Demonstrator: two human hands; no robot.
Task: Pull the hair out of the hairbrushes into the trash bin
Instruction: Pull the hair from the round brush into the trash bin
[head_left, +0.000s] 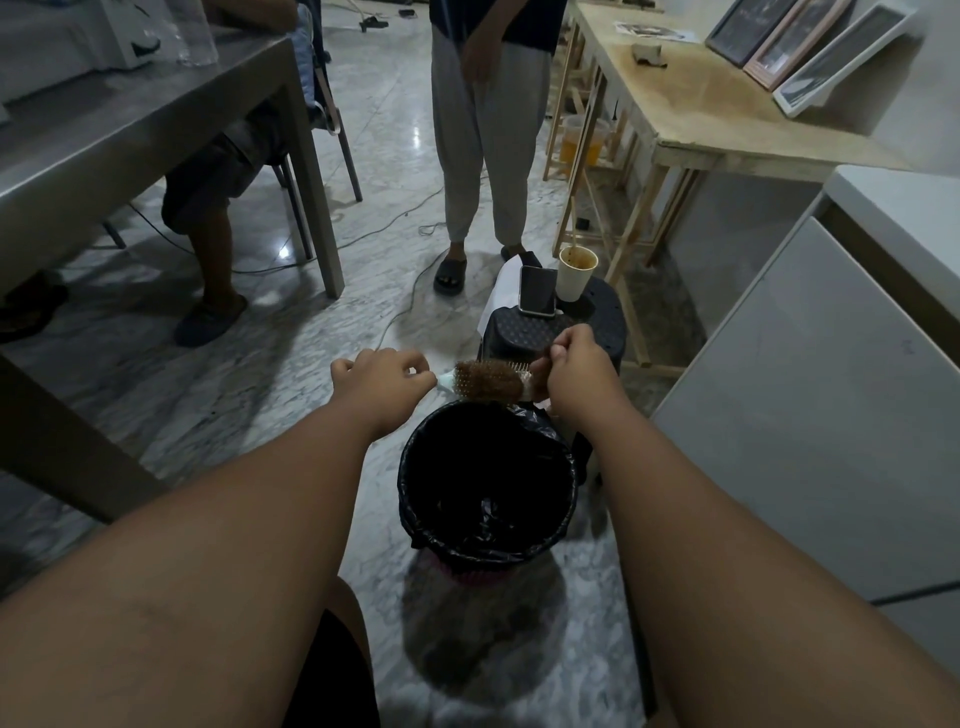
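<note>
A round hairbrush (488, 382) packed with brown hair lies level just above the far rim of the trash bin (415, 499), which has a black liner and a pink base. My left hand (382, 376) grips the pale handle at the brush's left end. My right hand (574, 366) is closed at the brush's right end, its fingers pinching a tuft of the brown hair. Bare metal bristles show near my right fingers.
A black stool (602, 332) behind the bin carries a phone (537, 291) and a paper cup (576, 273). One person stands ahead (488, 156), another sits at the grey table (104, 150) on the left. A wooden table (691, 98) and white cabinet (831, 415) are on the right. Cables cross the marble floor.
</note>
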